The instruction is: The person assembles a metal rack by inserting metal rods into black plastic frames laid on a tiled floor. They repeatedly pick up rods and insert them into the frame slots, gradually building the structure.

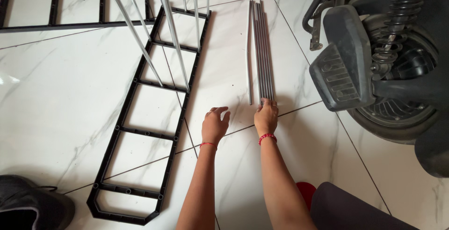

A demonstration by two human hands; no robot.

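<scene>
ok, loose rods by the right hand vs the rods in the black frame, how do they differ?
The loose rods lie flat on the tiled floor in a tight bundle; the rods in the black frame stand up from the black frame, spaced apart. The right hand touches the loose rods' near ends; neither hand touches the rods in the black frame. Both sets are thin, straight, silver metal.

Glossy white marble floor tiles [61, 94] w/ grey veins (scooter [388, 61] parked right)
</scene>
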